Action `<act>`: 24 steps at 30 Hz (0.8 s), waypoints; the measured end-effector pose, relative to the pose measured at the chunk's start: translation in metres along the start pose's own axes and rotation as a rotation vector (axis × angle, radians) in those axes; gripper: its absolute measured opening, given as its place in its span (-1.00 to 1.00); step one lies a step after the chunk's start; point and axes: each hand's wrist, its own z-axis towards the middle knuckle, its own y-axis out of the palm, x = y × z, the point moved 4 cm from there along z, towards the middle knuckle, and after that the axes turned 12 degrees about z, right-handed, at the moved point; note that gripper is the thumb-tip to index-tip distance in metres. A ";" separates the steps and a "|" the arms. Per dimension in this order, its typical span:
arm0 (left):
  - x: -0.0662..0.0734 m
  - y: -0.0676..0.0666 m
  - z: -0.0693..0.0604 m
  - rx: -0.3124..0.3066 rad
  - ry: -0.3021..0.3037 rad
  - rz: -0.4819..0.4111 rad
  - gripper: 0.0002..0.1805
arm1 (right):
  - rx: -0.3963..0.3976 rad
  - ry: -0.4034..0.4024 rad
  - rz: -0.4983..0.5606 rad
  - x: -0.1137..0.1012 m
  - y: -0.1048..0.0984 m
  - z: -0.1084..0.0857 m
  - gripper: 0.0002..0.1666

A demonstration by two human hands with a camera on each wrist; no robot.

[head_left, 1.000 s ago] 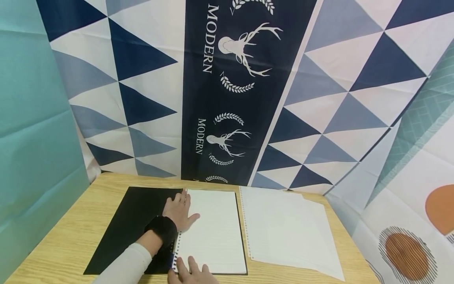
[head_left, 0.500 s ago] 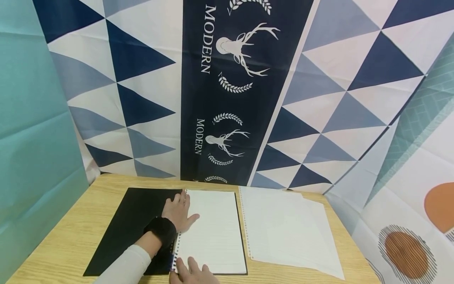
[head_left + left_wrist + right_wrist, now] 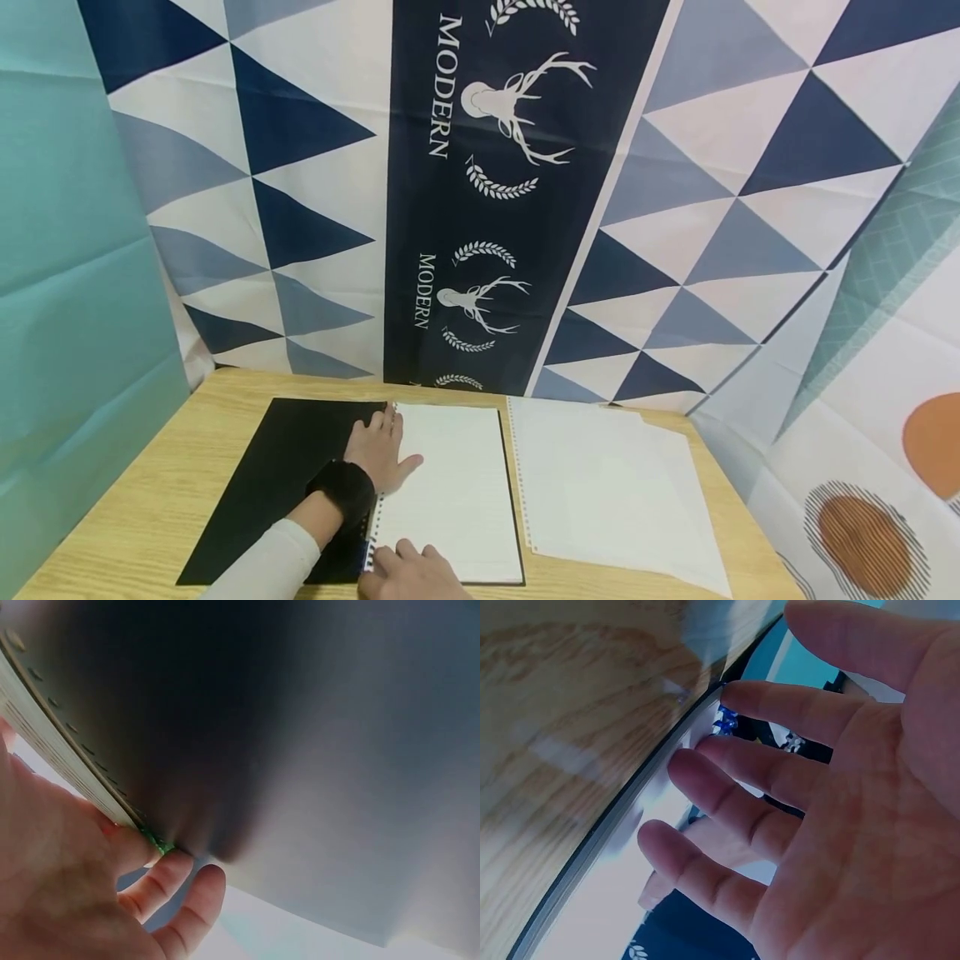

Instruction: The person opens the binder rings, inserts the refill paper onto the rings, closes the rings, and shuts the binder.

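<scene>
A loose-leaf binder lies opened flat, its black cover [image 3: 277,475] on the left and a stack of faintly lined white paper [image 3: 457,492] on the right. My left hand [image 3: 377,454] rests on the upper end of the binding strip, thumb spread over the page. In the left wrist view its fingers touch the strip's end near a green piece [image 3: 159,841]. At the lower end of the strip is my right hand [image 3: 416,577], partly cut off by the frame. Its fingers reach the corner beside a blue tab [image 3: 726,720], extended and slightly bent in the right wrist view.
Loose white punched sheets [image 3: 600,483] overlap each other to the right of the binder. A wooden table [image 3: 127,500] carries everything. Patterned cloth [image 3: 315,200] hangs behind it, and a teal cloth [image 3: 75,275] hangs at the left.
My right hand has shifted slightly forward over the page's lower corner, its fingers more bent. The left hand, binder and loose sheets keep their places.
</scene>
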 end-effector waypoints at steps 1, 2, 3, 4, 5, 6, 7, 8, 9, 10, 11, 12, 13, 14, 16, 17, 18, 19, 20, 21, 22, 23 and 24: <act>0.001 0.000 0.000 -0.003 0.002 -0.004 0.01 | -0.002 0.000 0.003 0.000 0.000 0.000 -0.74; 0.001 -0.001 0.000 -0.002 0.003 -0.006 0.01 | -0.003 0.002 0.011 0.001 0.000 -0.001 -0.74; 0.001 -0.001 0.000 -0.003 0.004 -0.008 0.01 | 0.000 0.004 0.015 0.001 0.000 -0.001 -0.75; 0.001 -0.002 0.000 -0.002 0.005 -0.008 0.01 | 0.002 0.006 0.018 0.001 0.000 0.000 -0.75; 0.001 -0.003 0.000 0.000 0.006 -0.007 0.01 | 0.001 0.011 0.025 0.002 0.000 0.000 -0.75; 0.000 -0.004 -0.001 0.008 0.007 -0.010 0.01 | -0.003 0.016 0.031 0.002 0.000 0.000 -0.75; 0.000 -0.004 0.000 0.014 0.008 -0.008 0.01 | -0.007 0.020 0.037 0.002 0.000 0.001 -0.75; -0.001 -0.004 0.000 0.014 0.008 -0.003 0.01 | -0.010 0.024 0.044 0.002 0.000 0.001 -0.75; -0.001 -0.004 0.000 0.015 0.008 -0.005 0.01 | -0.015 0.029 0.044 0.002 0.000 0.001 -0.75; -0.002 -0.003 0.001 0.017 0.010 -0.009 0.01 | -0.021 0.033 0.045 0.002 0.001 0.001 -0.74; -0.002 -0.003 0.001 0.017 0.012 -0.010 0.01 | -0.026 0.040 0.046 0.002 0.001 0.001 -0.74; -0.002 -0.002 0.001 0.016 0.014 -0.014 0.01 | -0.033 0.047 0.041 0.001 0.002 0.000 -0.73; -0.003 -0.002 0.001 0.018 0.017 -0.025 0.01 | -0.031 0.050 0.026 0.000 0.003 0.000 -0.73; -0.004 -0.001 0.001 0.023 0.021 -0.043 0.01 | -0.027 0.054 0.003 -0.001 0.004 -0.001 -0.73; -0.005 0.001 0.001 0.031 0.031 -0.086 0.01 | -0.025 0.064 -0.050 -0.003 0.007 -0.003 -0.71; -0.006 0.003 0.001 0.039 0.036 -0.100 0.01 | -0.037 0.070 -0.065 -0.003 0.008 -0.003 -0.69; -0.007 0.005 0.001 0.050 0.042 -0.121 0.00 | -0.051 0.076 -0.076 -0.004 0.010 -0.003 -0.67; -0.008 0.007 0.001 0.062 0.044 -0.137 -0.01 | -0.058 0.082 -0.079 -0.004 0.011 -0.003 -0.65; -0.009 0.007 0.000 0.070 0.047 -0.151 -0.02 | -0.068 0.089 -0.075 -0.004 0.013 -0.003 -0.64; -0.010 0.007 0.000 0.075 0.050 -0.161 -0.03 | -0.072 0.095 -0.066 -0.004 0.014 -0.002 -0.63; -0.010 0.006 -0.001 0.080 0.054 -0.169 -0.06 | -0.070 0.098 -0.055 -0.004 0.014 -0.003 -0.64; -0.011 0.004 -0.002 0.081 0.057 -0.182 -0.08 | -0.057 0.100 -0.047 -0.004 0.014 -0.003 -0.65; -0.012 0.001 -0.004 0.074 0.060 -0.198 -0.10 | -0.021 0.096 -0.053 -0.005 0.013 -0.003 -0.67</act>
